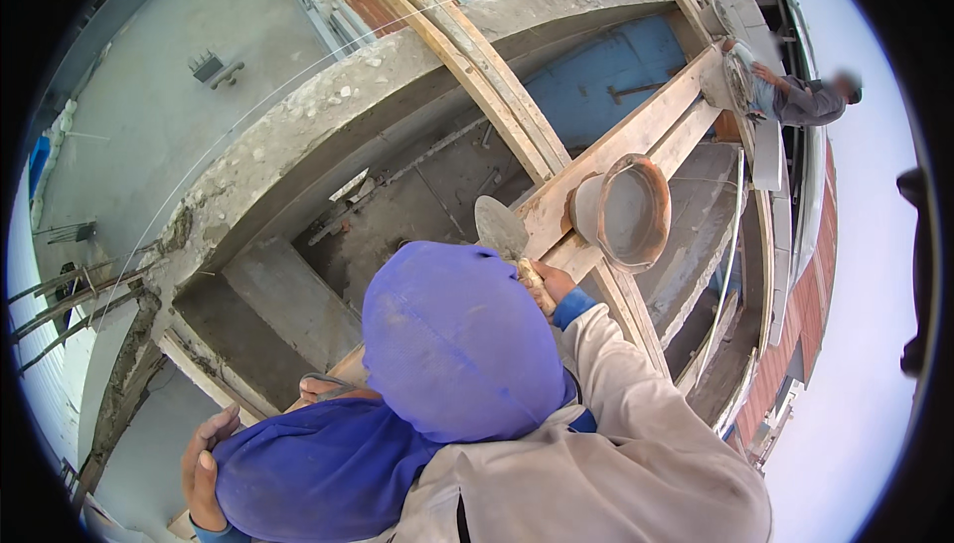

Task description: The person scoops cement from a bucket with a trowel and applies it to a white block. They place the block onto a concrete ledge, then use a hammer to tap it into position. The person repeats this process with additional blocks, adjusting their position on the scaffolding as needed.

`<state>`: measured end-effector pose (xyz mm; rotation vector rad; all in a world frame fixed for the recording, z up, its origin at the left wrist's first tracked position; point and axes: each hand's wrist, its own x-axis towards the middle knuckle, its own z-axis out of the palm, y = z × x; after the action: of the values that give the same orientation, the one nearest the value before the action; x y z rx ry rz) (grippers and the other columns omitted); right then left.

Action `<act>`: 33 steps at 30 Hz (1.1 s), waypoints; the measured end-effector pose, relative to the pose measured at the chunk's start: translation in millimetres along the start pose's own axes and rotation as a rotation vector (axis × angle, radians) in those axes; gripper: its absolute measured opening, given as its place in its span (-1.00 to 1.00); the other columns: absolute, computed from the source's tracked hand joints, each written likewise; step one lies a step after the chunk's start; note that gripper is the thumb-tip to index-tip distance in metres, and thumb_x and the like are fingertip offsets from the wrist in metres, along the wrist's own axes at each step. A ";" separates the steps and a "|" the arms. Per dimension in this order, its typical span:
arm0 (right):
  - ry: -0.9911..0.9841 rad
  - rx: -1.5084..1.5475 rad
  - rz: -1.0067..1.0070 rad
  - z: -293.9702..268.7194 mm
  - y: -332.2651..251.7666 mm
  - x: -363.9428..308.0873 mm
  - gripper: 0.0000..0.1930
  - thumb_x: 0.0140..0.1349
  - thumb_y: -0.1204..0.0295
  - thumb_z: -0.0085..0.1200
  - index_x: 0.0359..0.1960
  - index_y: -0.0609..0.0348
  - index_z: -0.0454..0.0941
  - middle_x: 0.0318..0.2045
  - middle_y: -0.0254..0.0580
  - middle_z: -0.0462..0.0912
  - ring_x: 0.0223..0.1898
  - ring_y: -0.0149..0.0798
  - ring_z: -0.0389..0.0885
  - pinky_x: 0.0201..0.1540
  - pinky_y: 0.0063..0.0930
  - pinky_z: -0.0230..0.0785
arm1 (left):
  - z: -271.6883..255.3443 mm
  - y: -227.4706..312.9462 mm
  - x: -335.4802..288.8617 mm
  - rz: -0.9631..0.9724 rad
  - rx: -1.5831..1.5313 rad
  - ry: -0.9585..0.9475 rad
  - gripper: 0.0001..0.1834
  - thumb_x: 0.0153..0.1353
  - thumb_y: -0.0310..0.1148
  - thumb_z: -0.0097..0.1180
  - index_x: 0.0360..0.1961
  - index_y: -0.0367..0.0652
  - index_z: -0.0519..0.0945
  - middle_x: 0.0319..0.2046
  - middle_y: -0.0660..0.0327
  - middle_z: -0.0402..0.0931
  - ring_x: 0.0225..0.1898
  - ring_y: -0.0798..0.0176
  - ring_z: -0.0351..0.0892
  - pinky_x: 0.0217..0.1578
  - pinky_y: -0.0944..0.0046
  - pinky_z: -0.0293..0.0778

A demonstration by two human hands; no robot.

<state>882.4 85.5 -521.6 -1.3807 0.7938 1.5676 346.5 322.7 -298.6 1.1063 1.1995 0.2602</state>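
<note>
My right hand (549, 288), below a beige sleeve with a blue cuff, is closed round the pale handle of a trowel (500, 228). Its rounded, mortar-grey blade points up and left, beyond my bent knee (457, 344) in blue-purple trousers. Just to the right of the blade, a mortar-smeared bucket (602, 213) rests on planks, with grey wet mortar (630, 213) inside. At the lower left, my left hand (206, 468) lies with fingers extended against my other knee (308, 473); no tool shows in it.
Wooden planks (636, 131) span between concrete beams (288, 111) over a deep recess (397, 190). More boards (487, 76) cross it farther off. A co-worker (810, 98) is at the far right beside another bucket (728, 79). A thin string (214, 146) runs along the left beam.
</note>
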 end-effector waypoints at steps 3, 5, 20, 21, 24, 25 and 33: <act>0.029 -0.118 0.094 -48.5 22.5 -63.5 -0.58 0.61 0.00 -0.18 0.07 0.08 0.49 -0.48 -0.38 0.45 -0.69 -0.54 0.29 -0.71 -0.61 0.18 | -1.0 2.5 3.0 -0.054 0.027 0.017 -0.04 0.39 0.34 -0.08 0.24 -0.53 0.46 0.22 -0.23 0.50 0.25 -0.13 0.49 0.33 -0.04 0.32; 0.150 -0.284 0.042 -62.9 33.6 -92.0 -0.58 0.60 0.00 -0.16 0.04 0.09 0.52 -0.50 -0.33 0.48 -0.69 -0.48 0.33 -0.71 -0.51 0.23 | -4.2 1.9 10.6 -0.059 0.029 -0.042 -0.06 0.39 0.33 -0.08 0.21 -0.54 0.49 0.18 -0.23 0.54 0.20 -0.11 0.53 0.29 -0.02 0.36; 0.013 -0.201 -0.551 159.5 -20.5 -282.6 -0.25 0.51 -0.18 -0.09 0.15 0.47 0.39 -0.26 0.14 0.73 -0.47 -0.08 0.75 -0.45 -0.28 0.58 | 129.3 169.9 40.0 -0.152 0.140 -0.468 -0.53 0.54 -0.09 0.07 0.05 -0.37 0.62 -0.11 0.06 0.73 -0.11 0.21 0.73 -0.03 0.23 0.63; -0.012 -0.264 -0.550 173.3 -17.9 -309.2 -0.22 0.54 -0.17 -0.19 0.20 0.54 0.35 -0.15 0.24 0.74 -0.30 -0.01 0.81 -0.27 -0.25 0.64 | 162.8 193.1 30.3 -0.269 -0.035 -0.667 -0.40 0.55 0.07 0.01 0.15 -0.37 0.55 -0.03 0.03 0.69 -0.07 0.18 0.72 0.04 0.21 0.62; -0.106 -0.209 -0.630 214.1 8.7 -390.5 -0.22 0.56 -0.17 -0.22 0.18 0.55 0.39 -0.08 0.25 0.74 -0.02 -0.03 0.75 0.11 -0.30 0.55 | 247.6 259.1 -10.6 -0.579 -0.397 -0.948 -0.21 0.45 0.29 -0.02 0.28 -0.27 0.44 -0.02 0.06 0.68 -0.09 0.16 0.74 0.03 0.22 0.64; -0.058 -0.265 -0.609 219.9 12.5 -418.8 -0.28 0.57 -0.15 -0.24 0.18 0.44 0.45 -0.06 0.19 0.75 -0.01 -0.09 0.74 0.12 -0.35 0.53 | 261.5 279.6 -27.1 -0.585 -0.299 -0.900 -0.23 0.44 0.30 -0.01 0.24 -0.24 0.46 -0.08 0.09 0.67 -0.15 0.18 0.72 -0.05 0.25 0.64; -0.043 -0.785 -0.686 170.6 24.9 -532.3 -0.23 0.51 -0.28 -0.36 0.39 0.09 0.42 0.22 -0.02 0.65 0.27 0.03 0.58 0.35 -0.27 0.34 | 261.3 413.8 -140.5 -0.638 -0.134 -0.824 -0.42 0.42 0.30 0.04 -0.15 -0.06 0.42 -0.49 0.32 0.39 -0.53 0.37 0.39 -0.50 0.35 0.38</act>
<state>787.6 121.7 28.7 -1.8793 -0.3836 1.3617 661.2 286.9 100.0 0.5566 0.7084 -0.5573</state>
